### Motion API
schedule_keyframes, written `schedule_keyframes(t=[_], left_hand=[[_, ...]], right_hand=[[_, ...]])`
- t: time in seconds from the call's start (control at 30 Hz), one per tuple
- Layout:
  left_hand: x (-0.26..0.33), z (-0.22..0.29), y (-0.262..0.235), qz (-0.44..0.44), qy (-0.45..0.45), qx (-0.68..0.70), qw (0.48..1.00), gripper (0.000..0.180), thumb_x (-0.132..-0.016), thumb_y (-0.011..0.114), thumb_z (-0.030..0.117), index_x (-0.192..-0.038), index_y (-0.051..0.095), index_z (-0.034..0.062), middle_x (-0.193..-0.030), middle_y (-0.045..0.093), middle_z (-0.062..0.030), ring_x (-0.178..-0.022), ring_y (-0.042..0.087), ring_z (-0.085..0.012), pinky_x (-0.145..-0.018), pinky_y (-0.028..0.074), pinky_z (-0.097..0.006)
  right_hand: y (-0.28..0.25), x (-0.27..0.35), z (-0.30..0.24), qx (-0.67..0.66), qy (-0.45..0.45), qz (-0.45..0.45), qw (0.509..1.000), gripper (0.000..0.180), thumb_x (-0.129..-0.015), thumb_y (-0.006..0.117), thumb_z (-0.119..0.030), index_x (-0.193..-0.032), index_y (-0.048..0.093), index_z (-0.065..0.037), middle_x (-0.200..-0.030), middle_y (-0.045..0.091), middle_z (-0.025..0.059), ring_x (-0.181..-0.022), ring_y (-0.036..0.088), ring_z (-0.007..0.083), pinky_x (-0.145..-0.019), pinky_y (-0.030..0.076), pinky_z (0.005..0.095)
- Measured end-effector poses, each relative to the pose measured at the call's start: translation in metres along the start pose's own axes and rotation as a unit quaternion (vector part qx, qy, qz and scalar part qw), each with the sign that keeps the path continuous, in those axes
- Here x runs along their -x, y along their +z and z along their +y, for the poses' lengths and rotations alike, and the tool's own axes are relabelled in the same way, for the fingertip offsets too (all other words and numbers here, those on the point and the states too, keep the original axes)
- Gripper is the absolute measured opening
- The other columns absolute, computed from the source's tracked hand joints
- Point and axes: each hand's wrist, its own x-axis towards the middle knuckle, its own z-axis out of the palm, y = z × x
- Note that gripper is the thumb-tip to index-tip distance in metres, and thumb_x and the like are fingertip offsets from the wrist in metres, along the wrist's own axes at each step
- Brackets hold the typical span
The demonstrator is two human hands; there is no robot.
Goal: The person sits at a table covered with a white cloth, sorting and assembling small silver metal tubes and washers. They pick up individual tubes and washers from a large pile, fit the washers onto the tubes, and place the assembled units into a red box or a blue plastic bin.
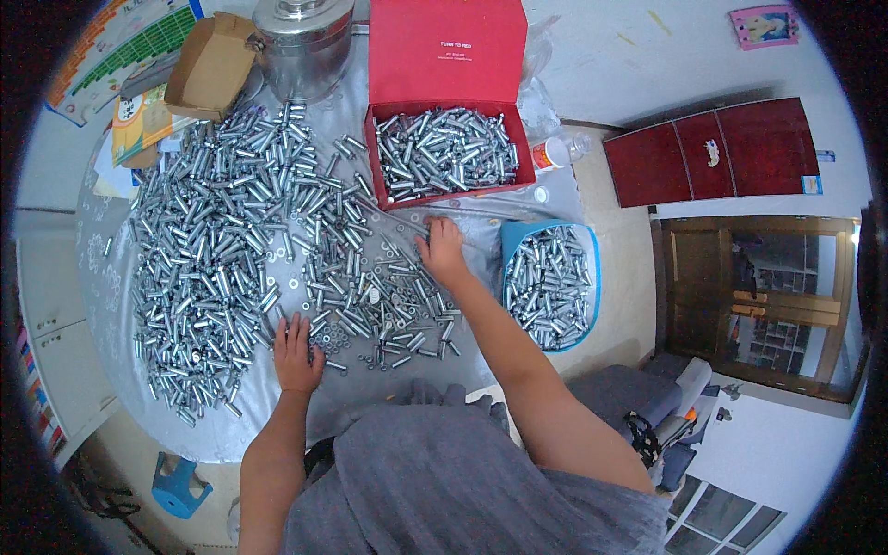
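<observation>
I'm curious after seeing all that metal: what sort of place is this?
Probably a room in a home, though I can't be sure. Loose metal bolts cover much of a silvery table, yet a small blue stool and a dark red cabinet or fridge stand nearby.

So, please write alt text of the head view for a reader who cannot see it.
A person's left hand and right hand are beside loose metal bolts and washers on a silvery table. An open red box and a blue bin hold more bolts.
</observation>
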Motion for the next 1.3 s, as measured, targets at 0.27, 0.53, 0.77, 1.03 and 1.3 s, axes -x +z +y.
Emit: schedule_keyframes(t=[0.27,0.53,0.77,1.03,1.3], left_hand=[[0.003,-0.003,0.004,-0.025,-0.015,0.013,1.0,0.051,-0.075,0.054,0.015,-0.124,0.046,0.0035,-0.137,0.039,-0.0135,-0.128,0.029,-0.0388,-0.105,0.024,-0.048],[0.003,-0.003,0.003,0.008,0.005,0.0,1.0,0.051,-0.074,0.056,0.014,-0.125,0.047,0.0071,-0.133,0.043,-0.0111,-0.125,0.033,-0.0364,-0.102,0.03,-0.045],[0.002,0.0,0.0,-0.006,-0.005,-0.012,1.0,0.052,-0.075,0.054,0.014,-0.126,0.046,0.0072,-0.133,0.043,-0.0112,-0.125,0.033,-0.0369,-0.102,0.029,-0.047],[0.001,-0.001,0.003,-0.016,-0.007,-0.001,1.0,0.052,-0.075,0.053,0.016,-0.126,0.045,0.0056,-0.135,0.041,-0.0124,-0.126,0.031,-0.038,-0.103,0.027,-0.047],[0.002,-0.002,0.003,-0.015,-0.009,-0.003,1.0,0.053,-0.074,0.054,0.016,-0.126,0.045,0.0068,-0.135,0.041,-0.0108,-0.126,0.032,-0.037,-0.103,0.027,-0.046]], right_hand=[[-0.014,-0.018,-0.011,-0.012,0.085,-0.138,0.987,0.02,-0.075,0.059,-0.02,-0.084,0.052,-0.003,-0.079,0.059,0.0172,-0.072,0.058,0.0361,-0.065,0.046,0.0453],[-0.032,0.018,-0.041,-0.182,0.018,-0.243,0.953,0.014,-0.077,0.059,-0.015,-0.079,0.054,-0.002,-0.086,0.06,0.0173,-0.08,0.059,0.0337,-0.067,0.046,0.0399],[-0.047,0.0,-0.035,-0.155,0.02,-0.12,0.98,0.026,-0.08,0.058,-0.02,-0.099,0.057,-0.002,-0.098,0.057,0.0194,-0.093,0.054,0.0349,-0.083,0.043,0.0432],[-0.024,0.044,0.001,0.037,0.081,-0.017,0.996,0.048,-0.084,0.053,-0.024,-0.12,0.045,0.006,-0.125,0.043,0.0266,-0.115,0.041,0.043,-0.098,0.034,0.0457],[-0.046,0.073,-0.044,-0.149,0.107,-0.129,0.975,0.051,-0.086,0.052,-0.026,-0.125,0.042,0.005,-0.131,0.039,0.0253,-0.123,0.037,0.0388,-0.103,0.028,0.0427]])
